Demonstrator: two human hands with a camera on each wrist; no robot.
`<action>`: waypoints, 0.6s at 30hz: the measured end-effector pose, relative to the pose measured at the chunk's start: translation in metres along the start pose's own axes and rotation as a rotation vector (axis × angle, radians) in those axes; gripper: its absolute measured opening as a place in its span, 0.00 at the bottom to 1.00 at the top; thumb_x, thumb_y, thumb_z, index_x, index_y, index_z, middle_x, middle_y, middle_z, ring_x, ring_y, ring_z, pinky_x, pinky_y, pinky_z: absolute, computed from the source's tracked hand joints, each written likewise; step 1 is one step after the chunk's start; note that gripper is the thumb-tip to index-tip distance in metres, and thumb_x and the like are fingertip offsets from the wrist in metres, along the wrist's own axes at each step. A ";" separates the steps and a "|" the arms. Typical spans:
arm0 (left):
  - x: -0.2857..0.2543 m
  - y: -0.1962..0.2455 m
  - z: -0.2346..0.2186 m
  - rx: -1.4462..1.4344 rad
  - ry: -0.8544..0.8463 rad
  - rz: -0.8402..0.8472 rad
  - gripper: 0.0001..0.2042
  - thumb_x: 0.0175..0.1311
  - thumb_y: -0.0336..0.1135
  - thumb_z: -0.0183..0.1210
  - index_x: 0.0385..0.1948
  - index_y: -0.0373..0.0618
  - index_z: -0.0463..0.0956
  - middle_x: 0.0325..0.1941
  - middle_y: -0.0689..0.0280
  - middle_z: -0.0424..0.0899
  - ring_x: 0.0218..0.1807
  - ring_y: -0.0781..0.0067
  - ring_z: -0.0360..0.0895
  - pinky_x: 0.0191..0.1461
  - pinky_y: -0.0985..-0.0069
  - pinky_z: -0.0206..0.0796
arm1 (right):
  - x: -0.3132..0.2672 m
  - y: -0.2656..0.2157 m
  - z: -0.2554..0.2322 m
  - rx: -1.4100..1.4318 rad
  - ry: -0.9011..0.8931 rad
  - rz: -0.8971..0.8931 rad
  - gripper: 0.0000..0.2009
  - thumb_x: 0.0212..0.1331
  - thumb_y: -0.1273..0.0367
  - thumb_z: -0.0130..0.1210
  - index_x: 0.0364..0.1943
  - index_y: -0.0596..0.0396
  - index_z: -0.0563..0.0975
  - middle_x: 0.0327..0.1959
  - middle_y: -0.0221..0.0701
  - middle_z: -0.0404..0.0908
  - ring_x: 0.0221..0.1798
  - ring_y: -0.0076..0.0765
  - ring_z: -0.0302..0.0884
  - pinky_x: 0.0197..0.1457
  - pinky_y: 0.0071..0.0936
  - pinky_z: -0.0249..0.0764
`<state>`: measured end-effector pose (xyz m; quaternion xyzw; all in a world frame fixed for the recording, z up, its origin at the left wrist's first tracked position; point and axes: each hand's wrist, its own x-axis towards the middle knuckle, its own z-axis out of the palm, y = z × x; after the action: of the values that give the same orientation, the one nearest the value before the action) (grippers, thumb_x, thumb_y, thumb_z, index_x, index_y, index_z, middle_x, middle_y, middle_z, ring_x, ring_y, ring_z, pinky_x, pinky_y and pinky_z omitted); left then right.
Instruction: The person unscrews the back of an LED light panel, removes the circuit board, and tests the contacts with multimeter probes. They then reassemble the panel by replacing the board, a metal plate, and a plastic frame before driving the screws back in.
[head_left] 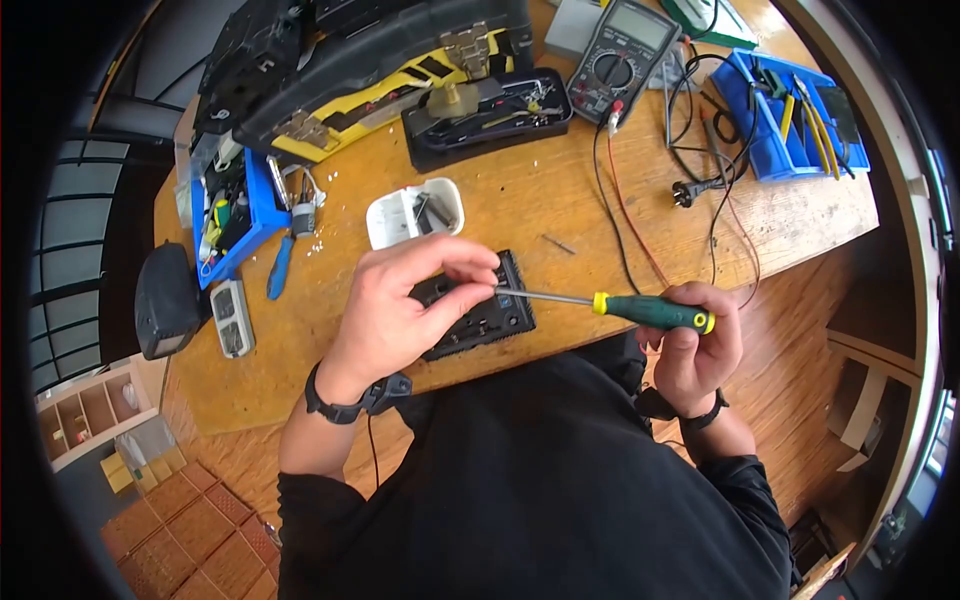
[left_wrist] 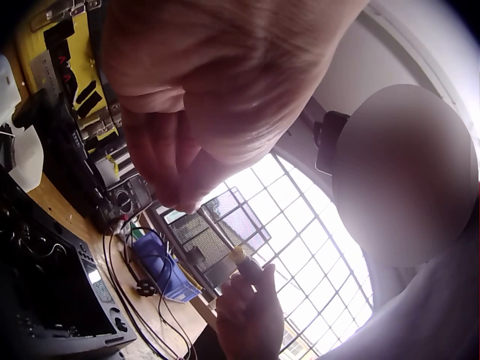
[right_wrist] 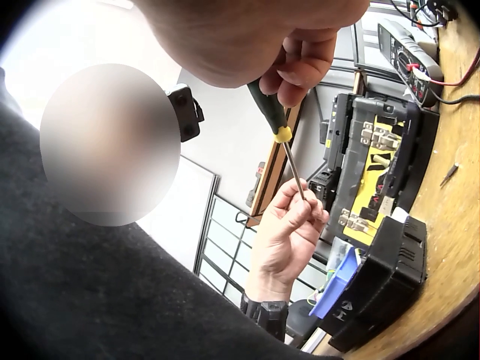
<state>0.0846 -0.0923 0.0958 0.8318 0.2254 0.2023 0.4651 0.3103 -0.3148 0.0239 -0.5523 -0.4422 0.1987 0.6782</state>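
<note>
A screwdriver [head_left: 648,311] with a green and yellow handle lies level across the head view, above the table's front edge. My right hand [head_left: 708,345] grips it by the handle. At the other end of the shaft, the thumb and fingers of my left hand [head_left: 395,300] pinch the tip; whatever small part may sit there is hidden by the fingertips. Below the left hand rests an open black plastic housing [head_left: 505,318], partly covered by that hand. In the right wrist view the shaft [right_wrist: 294,169] runs down to the left fingertips.
Behind the housing stands a white divided container [head_left: 380,222] with metal bits. A thin metal piece [head_left: 559,244] lies to its right. Farther back are a black tray [head_left: 425,155], a toolbox [head_left: 375,115] and a multimeter [head_left: 620,65] with leads. Blue bins [head_left: 765,140] and a blue-handled screwdriver [head_left: 281,268] lie about.
</note>
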 end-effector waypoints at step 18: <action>0.114 -0.037 -0.020 0.274 -0.049 0.097 0.07 0.60 0.18 0.72 0.39 0.39 0.90 0.39 0.62 0.90 0.38 0.64 0.88 0.42 0.72 0.79 | 0.034 0.062 0.009 0.041 -0.055 0.136 0.19 0.78 0.62 0.65 0.54 0.67 0.76 0.36 0.38 0.88 0.33 0.28 0.89 0.39 0.23 0.81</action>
<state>0.1597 0.0027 0.0875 0.9021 0.1992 0.1715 0.3422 0.3346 -0.2643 -0.0208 -0.5614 -0.4178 0.2685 0.6619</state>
